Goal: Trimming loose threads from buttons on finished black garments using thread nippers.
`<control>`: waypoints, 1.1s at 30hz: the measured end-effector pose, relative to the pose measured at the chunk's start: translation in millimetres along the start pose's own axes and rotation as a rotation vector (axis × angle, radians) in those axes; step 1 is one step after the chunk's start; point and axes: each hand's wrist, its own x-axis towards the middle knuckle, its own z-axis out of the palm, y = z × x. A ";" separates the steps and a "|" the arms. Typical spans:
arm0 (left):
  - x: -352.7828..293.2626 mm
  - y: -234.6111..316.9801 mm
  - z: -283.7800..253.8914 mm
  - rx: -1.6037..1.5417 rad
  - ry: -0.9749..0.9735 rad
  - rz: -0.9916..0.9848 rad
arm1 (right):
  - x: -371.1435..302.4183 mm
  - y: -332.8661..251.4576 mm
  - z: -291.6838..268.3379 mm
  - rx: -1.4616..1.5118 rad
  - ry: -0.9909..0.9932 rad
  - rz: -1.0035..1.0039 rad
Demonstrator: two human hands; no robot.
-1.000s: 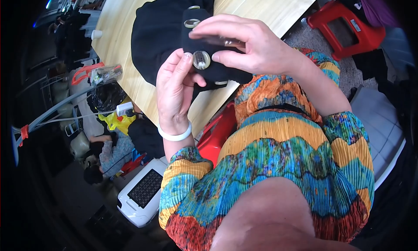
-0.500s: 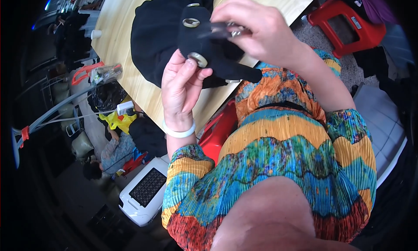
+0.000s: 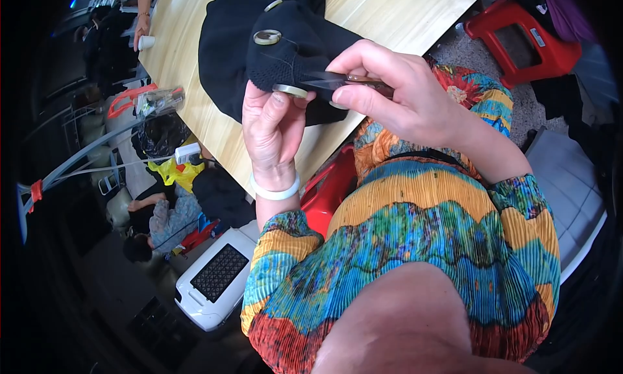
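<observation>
My left hand (image 3: 272, 124) grips a fold of a black knitted garment (image 3: 259, 43) that lies on a light wooden table (image 3: 389, 11). Its thumb and fingers pinch a round pale button (image 3: 290, 90) at the fold's lower edge. A second round button (image 3: 267, 36) sits higher on the cloth. My right hand (image 3: 405, 95) holds small dark scissors (image 3: 324, 82) with their blades pointing left, tips right beside the pinched button. A white bangle (image 3: 276, 192) circles my left wrist.
Red plastic stools stand at the upper right (image 3: 519, 30) and under the table edge (image 3: 328, 192). A white box with a grille (image 3: 217, 277) lies on the floor at the lower left. Another person's hand holds a white cup (image 3: 146, 42) at the table's far end.
My right hand has come down from above the cloth, now bringing the scissors' tips to the button. My left hand has kept its hold on the garment and button.
</observation>
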 end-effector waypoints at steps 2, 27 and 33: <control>0.3 -1.2 -0.3 0.007 -0.010 0.009 | 0.4 0.3 0.5 -0.007 0.005 0.002; 1.0 -5.6 3.4 0.028 0.021 -0.036 | 4.1 4.2 3.5 0.134 0.136 0.052; -0.7 -5.6 -6.1 -0.109 0.009 -0.106 | 26.2 2.3 -28.9 -0.195 -0.016 0.078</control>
